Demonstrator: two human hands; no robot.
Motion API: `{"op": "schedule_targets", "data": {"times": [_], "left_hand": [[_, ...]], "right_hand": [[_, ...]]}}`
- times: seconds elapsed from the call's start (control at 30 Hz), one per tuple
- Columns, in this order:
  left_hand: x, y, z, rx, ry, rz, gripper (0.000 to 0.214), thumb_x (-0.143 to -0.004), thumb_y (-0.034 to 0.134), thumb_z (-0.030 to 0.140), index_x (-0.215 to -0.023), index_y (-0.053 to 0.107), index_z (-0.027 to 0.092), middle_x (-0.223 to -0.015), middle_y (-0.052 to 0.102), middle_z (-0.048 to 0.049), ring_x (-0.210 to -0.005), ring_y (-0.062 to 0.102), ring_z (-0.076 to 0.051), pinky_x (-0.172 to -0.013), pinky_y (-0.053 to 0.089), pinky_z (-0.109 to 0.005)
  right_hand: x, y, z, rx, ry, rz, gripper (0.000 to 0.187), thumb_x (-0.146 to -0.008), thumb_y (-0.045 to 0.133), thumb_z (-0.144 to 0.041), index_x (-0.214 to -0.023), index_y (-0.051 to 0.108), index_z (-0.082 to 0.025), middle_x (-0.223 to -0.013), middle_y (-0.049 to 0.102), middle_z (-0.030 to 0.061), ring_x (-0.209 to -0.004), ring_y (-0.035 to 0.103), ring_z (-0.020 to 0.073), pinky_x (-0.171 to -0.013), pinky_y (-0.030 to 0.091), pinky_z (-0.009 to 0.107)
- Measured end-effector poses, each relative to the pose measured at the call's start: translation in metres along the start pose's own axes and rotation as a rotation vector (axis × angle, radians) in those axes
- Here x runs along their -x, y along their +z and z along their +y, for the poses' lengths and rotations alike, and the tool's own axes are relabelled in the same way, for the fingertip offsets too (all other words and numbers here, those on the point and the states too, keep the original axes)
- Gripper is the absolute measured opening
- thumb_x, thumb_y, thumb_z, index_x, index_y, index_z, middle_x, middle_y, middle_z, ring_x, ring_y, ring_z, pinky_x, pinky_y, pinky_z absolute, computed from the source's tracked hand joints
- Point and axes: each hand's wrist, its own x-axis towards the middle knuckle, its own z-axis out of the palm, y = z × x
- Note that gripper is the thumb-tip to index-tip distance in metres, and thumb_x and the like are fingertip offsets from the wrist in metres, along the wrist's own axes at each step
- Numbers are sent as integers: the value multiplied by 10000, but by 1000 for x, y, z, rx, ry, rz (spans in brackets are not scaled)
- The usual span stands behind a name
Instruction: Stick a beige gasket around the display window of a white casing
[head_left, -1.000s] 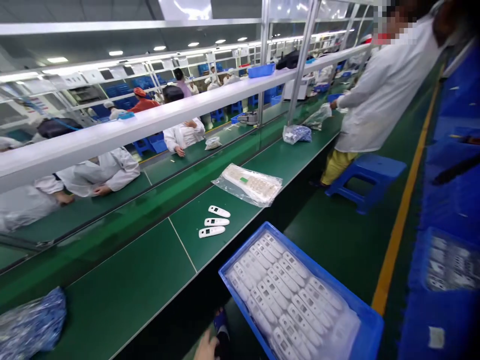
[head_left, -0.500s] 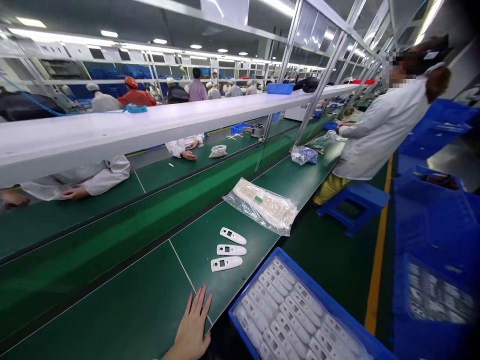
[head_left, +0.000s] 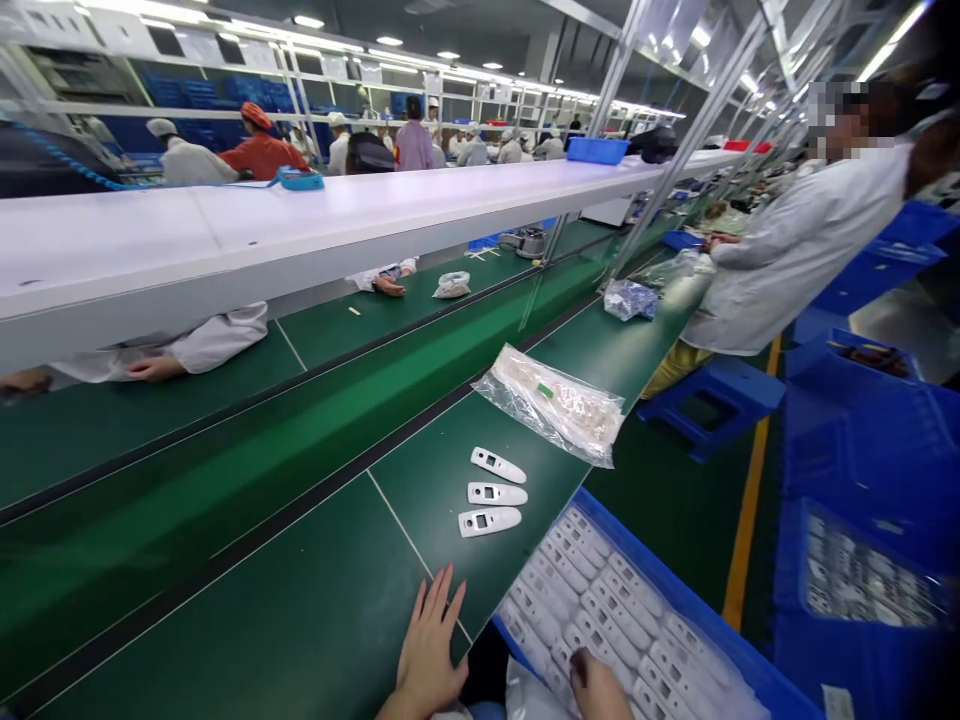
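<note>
My left hand lies flat on the green worktop, fingers spread, holding nothing. Ahead of it are three white elongated plastic housings in a loose fan: an upper one, a middle one and a lower one. Each has a square window near its wider end. Over the blue bin at the lower right is my right hand, partly cut off by the frame's bottom edge. A dark patch shows at its tip; its fingers are not clear. Rows of similar white housings fill that bin.
A clear bag of pale parts lies beyond the three housings. A raised white shelf spans the line. At right, a person in a white coat stands behind a blue stool. Other people's hands rest across the line.
My right hand has come into view over the bin. The camera view has shifted, so the worktop things sit farther right. My left hand stays flat on the worktop.
</note>
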Motion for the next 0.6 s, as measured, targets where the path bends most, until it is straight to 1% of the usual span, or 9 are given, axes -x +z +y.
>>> {"op": "schedule_targets", "data": {"times": [0.07, 0.13, 0.17, 0.23, 0.3, 0.37, 0.43, 0.53, 0.6], "left_hand": [[-1, 1, -1, 30, 7, -7, 937, -645, 575, 196, -1482, 163, 276, -1568, 87, -57, -1434, 142, -299, -1144, 213, -574], [-3, 4, -4, 36, 20, -3, 961, -616, 582, 180, -1481, 173, 270, -1562, 111, -66, -1428, 162, -309, -1135, 237, -578], [-4, 6, -5, 31, 26, 4, 972, -605, 578, 165, -1481, 171, 273, -1559, 120, -67, -1425, 174, -310, -1130, 253, -578], [-6, 13, -9, 8, 42, 29, 981, -596, 569, 138, -1480, 170, 280, -1552, 138, -70, -1416, 204, -313, -1115, 287, -577], [-8, 23, -14, -26, 67, 61, 979, -594, 598, 141, -1476, 193, 271, -1540, 173, -89, -1398, 250, -328, -1097, 326, -571], [-9, 33, -18, -77, 92, 113, 950, -612, 660, 174, -1463, 245, 259, -1517, 235, -110, -1369, 314, -340, -1076, 369, -551], [-11, 43, -22, -133, 98, 177, 833, -696, 680, 224, -1439, 305, 270, -1484, 316, -105, -1341, 371, -324, -1059, 402, -521], [-12, 50, -24, -185, 76, 235, 577, -850, 572, 253, -1395, 384, 294, -1431, 411, -86, -1318, 413, -292, -1048, 423, -500], [-13, 50, -24, -196, 69, 238, 507, -881, 525, 238, -1372, 414, 300, -1406, 442, -88, -1303, 429, -293, -1041, 434, -502]], "right_hand": [[-9, -7, -30, 29, -117, 82, 381, -844, 416, -131, -1167, 604, -61, -1199, 620, 176, -1138, 581, 266, -1010, 432, 364], [-18, -13, -66, 49, -256, 176, 479, -865, 391, -187, -1319, 482, -63, -1401, 459, 158, -1308, 428, 244, -1112, 328, 358], [-22, -16, -85, 62, -338, 230, 510, -871, 379, -200, -1364, 430, -82, -1463, 382, 132, -1358, 356, 226, -1137, 293, 356], [-30, -22, -119, 117, -515, 358, 555, -869, 350, -180, -1420, 345, -113, -1523, 279, 96, -1402, 270, 209, -1154, 268, 387], [-38, -25, -142, 188, -607, 438, 626, -840, 333, -116, -1460, 261, -154, -1546, 226, 68, -1418, 229, 203, -1155, 264, 425], [-45, -24, -153, 248, -600, 456, 729, -786, 332, -51, -1486, 187, -197, -1558, 192, 37, -1434, 180, 202, -1158, 250, 445], [-50, -16, -152, 282, -569, 452, 823, -738, 335, -12, -1501, 112, -223, -1563, 176, 25, -1443, 140, 211, -1160, 237, 459], [-53, -1, -141, 265, -593, 421, 905, -716, 343, -10, -1500, -32, -262, -1563, 178, 38, -1438, 159, 242, -1143, 252, 494], [-55, 1, -137, 199, -653, 393, 883, -744, 350, -44, -1496, -45, -287, -1563, 174, 45, -1421, 220, 253, -1123, 298, 486]]}}
